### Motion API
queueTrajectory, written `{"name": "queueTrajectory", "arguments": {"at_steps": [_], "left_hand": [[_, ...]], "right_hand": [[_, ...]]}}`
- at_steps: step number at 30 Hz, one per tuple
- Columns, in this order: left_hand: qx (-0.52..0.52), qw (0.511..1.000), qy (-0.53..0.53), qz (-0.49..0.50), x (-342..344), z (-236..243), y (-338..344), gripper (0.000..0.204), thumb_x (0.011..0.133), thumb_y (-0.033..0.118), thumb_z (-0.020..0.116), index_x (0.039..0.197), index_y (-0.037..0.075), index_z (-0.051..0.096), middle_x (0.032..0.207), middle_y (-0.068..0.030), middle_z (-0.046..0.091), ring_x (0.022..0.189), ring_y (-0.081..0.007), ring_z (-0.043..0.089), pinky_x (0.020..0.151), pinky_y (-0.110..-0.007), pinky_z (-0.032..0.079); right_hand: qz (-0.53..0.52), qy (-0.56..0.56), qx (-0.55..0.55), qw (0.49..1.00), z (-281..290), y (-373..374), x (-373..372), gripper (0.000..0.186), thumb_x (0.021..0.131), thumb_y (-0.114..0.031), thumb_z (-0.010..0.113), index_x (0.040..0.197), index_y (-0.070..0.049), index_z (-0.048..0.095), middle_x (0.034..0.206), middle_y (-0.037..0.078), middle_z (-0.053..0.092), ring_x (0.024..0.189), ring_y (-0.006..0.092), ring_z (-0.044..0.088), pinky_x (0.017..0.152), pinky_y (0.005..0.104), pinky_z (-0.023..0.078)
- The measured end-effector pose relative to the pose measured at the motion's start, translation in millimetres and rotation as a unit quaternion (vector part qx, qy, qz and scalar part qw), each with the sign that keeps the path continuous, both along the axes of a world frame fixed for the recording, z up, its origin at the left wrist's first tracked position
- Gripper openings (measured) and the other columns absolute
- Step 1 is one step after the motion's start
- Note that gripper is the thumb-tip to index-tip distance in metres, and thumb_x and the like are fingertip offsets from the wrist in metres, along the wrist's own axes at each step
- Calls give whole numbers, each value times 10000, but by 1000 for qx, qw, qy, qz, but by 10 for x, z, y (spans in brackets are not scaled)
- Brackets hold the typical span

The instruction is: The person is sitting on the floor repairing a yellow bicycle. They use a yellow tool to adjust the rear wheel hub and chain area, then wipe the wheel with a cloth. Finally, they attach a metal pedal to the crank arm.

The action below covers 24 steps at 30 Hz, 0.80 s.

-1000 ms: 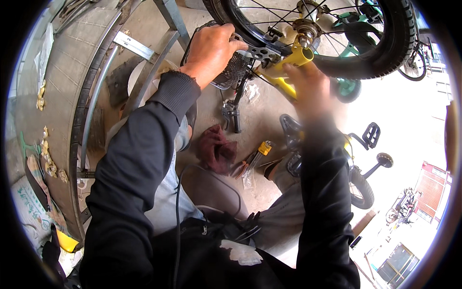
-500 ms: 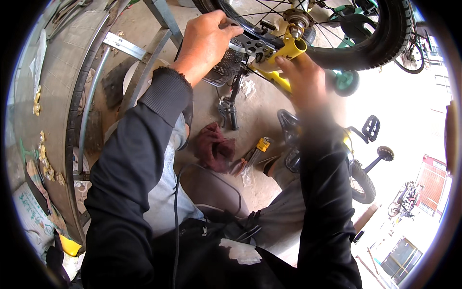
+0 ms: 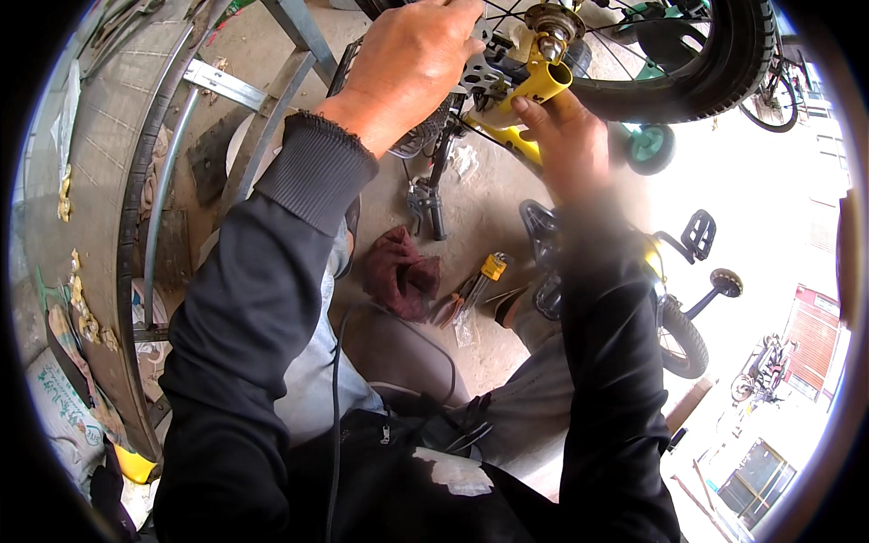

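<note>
My right hand is closed around the yellow bike frame, its thumb lying by the open-ended tube. Just beyond it, the bicycle wheel stands with its black tyre, spokes and bare metal hub. At the wheel's near side my left hand has its fingers closed together by the spokes; whatever they pinch is hidden. A silver plate with holes shows between my two hands. Below it hang a black handlebar grip and brake lever.
A dark red cloth and a yellow-ended tool lie on the floor between my legs. To the left are a metal frame and a large worn tyre. A pedal and small wheel stick out on the right.
My left hand has moved right and slightly up along the wheel, closer to the hub. My right hand keeps its grip, and the yellow frame has shifted slightly left.
</note>
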<state>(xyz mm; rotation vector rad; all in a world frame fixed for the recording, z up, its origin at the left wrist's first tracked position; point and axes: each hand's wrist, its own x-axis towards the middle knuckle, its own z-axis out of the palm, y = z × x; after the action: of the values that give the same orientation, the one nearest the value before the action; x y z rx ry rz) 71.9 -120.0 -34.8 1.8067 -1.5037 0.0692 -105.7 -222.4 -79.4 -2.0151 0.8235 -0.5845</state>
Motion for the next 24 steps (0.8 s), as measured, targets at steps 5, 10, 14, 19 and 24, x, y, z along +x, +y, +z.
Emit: {"name": "queueTrajectory", "arguments": {"at_steps": [5, 10, 14, 19, 24], "left_hand": [[0, 1000, -14, 11, -2, -1, -14, 198, 807, 45, 648, 893, -8, 478, 799, -210, 548, 778, -430, 574, 640, -487, 457], [-9, 1000, -18, 1, 18, 12, -17, 192, 802, 33, 645, 881, -9, 475, 805, -209, 552, 786, -430, 578, 649, -486, 461], [6, 999, -27, 27, 68, -26, -16, 192, 777, 18, 660, 857, -11, 488, 802, -217, 570, 798, -432, 586, 654, -487, 463], [10, 998, -30, 53, 124, -106, -25, 216, 755, 35, 691, 842, -15, 499, 759, -222, 578, 772, -436, 591, 641, -490, 461], [41, 997, -22, 61, 159, -117, 61, 236, 749, 61, 708, 830, -16, 500, 740, -223, 578, 747, -438, 591, 621, -488, 457]], "right_hand": [[3, 7, 2, 1000, 35, 22, 11, 318, 877, -265, 696, 1079, -26, 641, 881, 111, 712, 744, 145, 666, 678, 287, 526], [6, -3, 9, 1000, 1, 1, 0, 323, 876, -267, 694, 1082, -25, 640, 898, 127, 712, 783, 169, 679, 712, 295, 526], [9, 5, 3, 1000, -10, -8, 2, 336, 873, -282, 696, 1079, -23, 640, 905, 132, 712, 797, 184, 684, 723, 301, 526], [10, -10, 10, 1000, -47, -20, -16, 340, 873, -289, 698, 1079, -23, 642, 903, 130, 712, 794, 173, 681, 719, 296, 526], [10, -9, 8, 1000, -51, -15, -4, 329, 877, -277, 699, 1079, -23, 643, 893, 122, 712, 788, 151, 672, 709, 290, 524]]}}
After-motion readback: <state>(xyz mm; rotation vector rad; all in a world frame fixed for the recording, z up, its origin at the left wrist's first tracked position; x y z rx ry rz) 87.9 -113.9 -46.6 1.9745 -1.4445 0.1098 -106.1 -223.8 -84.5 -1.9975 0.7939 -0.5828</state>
